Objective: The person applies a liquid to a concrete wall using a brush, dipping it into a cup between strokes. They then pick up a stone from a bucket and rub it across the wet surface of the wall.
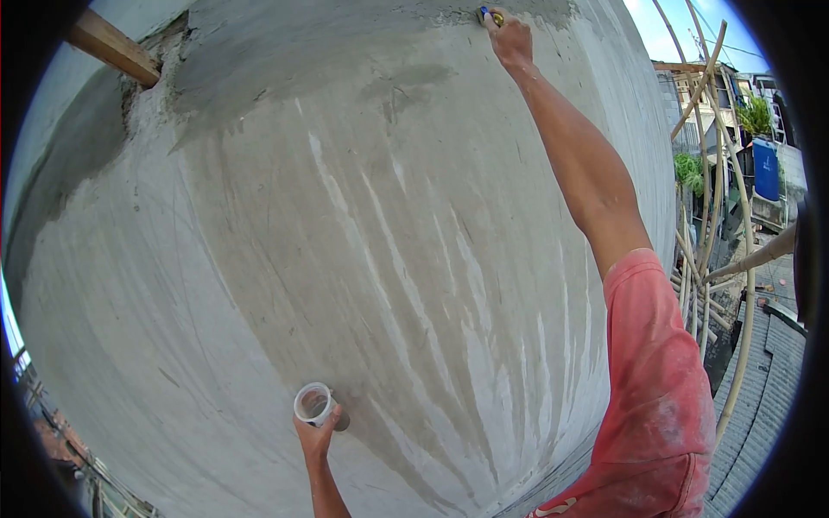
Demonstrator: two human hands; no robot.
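Through the head camera, my only view, I face a grey plastered wall (259,259), streaked pale down its middle and darker, as if damp, along the top; the right hand (512,41) reaches high at the end of an outstretched arm, its fingers curled closed around a small blue-and-yellow tool (484,15) at the dark band; the tool is too small up there for me to say what kind it is; the left hand (314,439) is low in the view, fingers and thumb wrapped around a plastic cup (313,386), its open mouth turned towards me. I judge a spill likeliest, should the left wrist tip the cup while attention is up high; the long reach could also loosen the right grip and drop the tool, or upset the person's balance, with bamboo poles (741,354) and a corrugated roof (760,406) off to the right.
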